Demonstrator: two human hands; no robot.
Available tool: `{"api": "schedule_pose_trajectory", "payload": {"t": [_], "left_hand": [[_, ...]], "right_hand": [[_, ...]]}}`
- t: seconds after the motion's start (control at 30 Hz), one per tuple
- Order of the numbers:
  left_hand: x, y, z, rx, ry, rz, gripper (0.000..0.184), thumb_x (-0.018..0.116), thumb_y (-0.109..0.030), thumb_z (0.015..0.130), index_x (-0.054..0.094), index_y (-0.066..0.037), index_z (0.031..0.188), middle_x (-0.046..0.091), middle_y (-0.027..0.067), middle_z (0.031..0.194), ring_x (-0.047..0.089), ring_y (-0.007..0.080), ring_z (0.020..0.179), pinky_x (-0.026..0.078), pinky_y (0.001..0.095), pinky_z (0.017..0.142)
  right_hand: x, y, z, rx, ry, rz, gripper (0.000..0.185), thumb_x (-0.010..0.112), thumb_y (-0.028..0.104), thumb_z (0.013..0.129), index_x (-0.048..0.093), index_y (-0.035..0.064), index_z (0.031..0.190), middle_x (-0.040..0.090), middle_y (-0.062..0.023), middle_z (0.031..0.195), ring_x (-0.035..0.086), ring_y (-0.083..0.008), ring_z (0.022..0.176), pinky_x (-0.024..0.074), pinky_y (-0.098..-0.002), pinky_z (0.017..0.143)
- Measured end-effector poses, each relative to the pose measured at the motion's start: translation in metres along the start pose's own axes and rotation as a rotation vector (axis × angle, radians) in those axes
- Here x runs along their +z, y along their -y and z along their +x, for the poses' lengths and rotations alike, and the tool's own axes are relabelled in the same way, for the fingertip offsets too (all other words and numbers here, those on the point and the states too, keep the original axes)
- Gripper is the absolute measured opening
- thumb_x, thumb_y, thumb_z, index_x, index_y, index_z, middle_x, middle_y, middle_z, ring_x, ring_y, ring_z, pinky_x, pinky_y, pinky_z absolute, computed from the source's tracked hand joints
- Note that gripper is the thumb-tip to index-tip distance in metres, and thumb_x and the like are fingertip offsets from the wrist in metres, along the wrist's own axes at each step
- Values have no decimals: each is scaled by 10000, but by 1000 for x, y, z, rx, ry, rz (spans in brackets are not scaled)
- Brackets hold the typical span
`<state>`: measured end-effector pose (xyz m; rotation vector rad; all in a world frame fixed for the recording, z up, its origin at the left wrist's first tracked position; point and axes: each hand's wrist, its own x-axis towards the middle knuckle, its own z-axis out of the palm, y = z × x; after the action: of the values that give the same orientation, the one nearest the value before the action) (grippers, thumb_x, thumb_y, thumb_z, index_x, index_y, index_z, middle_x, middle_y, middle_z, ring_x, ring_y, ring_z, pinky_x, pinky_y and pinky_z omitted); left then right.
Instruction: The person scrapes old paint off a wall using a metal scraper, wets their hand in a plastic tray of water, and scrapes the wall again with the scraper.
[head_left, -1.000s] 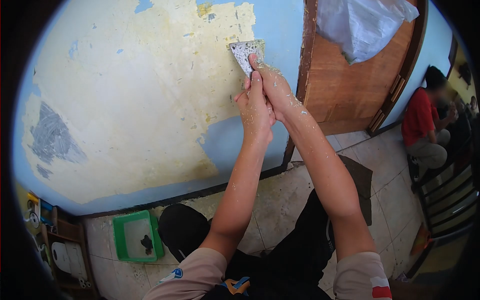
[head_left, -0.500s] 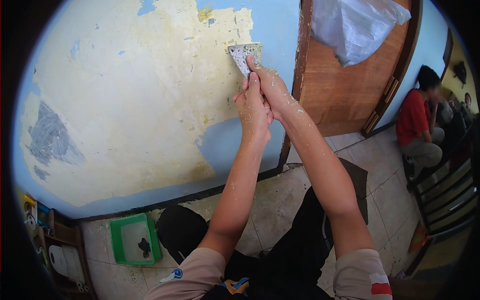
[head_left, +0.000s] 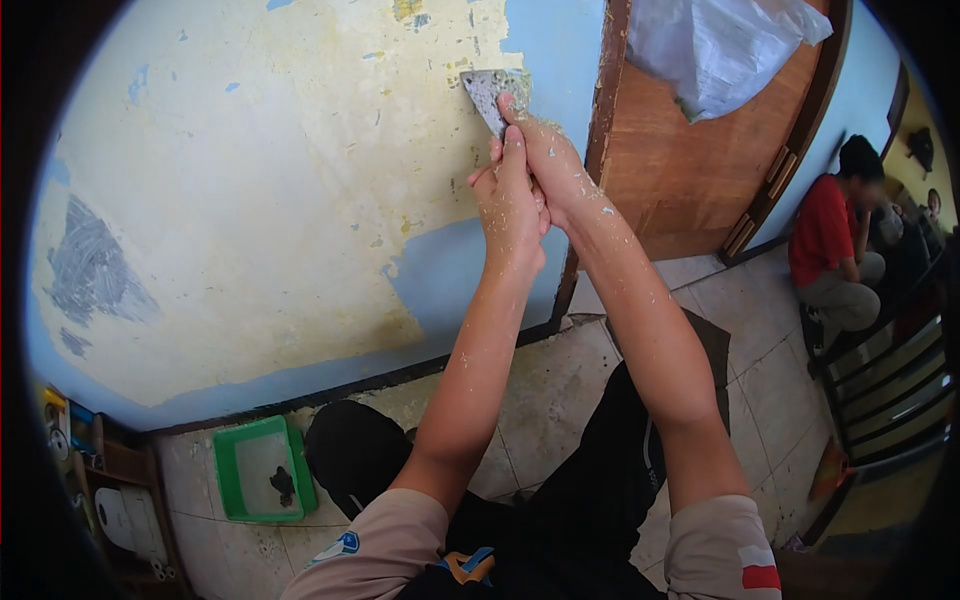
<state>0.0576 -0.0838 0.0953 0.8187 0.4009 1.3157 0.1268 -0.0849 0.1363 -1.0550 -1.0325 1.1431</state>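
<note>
A paint scraper (head_left: 485, 95) with a paint-speckled metal blade lies against the wall (head_left: 270, 200), by the edge between bare cream plaster and blue paint. My right hand (head_left: 548, 165) is closed round it, its thumb pressed on the blade. Just below, my left hand (head_left: 508, 212) is closed on the handle too, overlapping the right hand. Both hands hide most of the handle. Paint flakes cling to both forearms and to my right hand.
A green tray (head_left: 222, 470) with a dark lump in it stands on the tiles beside my knee. Wooden shelves (head_left: 110, 455) stand lower left. Right of the wall is a wooden door (head_left: 670, 190) with a white plastic bag (head_left: 710, 50). A person in red (head_left: 825, 230) crouches at the right.
Both hands and the scraper have moved slightly up in the view, staying together. The view has shifted a little, and the grip looks the same.
</note>
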Motion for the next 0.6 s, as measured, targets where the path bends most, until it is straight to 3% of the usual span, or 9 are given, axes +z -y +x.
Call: {"api": "schedule_pose_trajectory", "payload": {"t": [0.3,0.43,0.6], "left_hand": [[15,-11,10,53,42,-1,279,633,-392,1003,566,-141,904,471,-55,616,348,38,402,215,235,323],[5,-2,0,18,-30,-5,270,632,-387,1004,576,-143,902,477,-54,622,352,35,405,217,234,325],[5,-19,10,59,1,-8,268,624,-397,1005,578,-154,904,485,-57,621,366,31,407,223,233,323]], "right_hand": [[0,18,6,-73,41,7,587,524,625,982,581,89,750,698,-241,725,521,-181,326,320,-283,240],[0,-10,12,-118,-63,-46,586,517,593,993,592,58,766,688,-227,695,486,-179,304,297,-293,233],[6,11,11,-95,44,-27,595,511,580,999,600,35,777,673,-205,656,505,-167,335,309,-275,254]]}}
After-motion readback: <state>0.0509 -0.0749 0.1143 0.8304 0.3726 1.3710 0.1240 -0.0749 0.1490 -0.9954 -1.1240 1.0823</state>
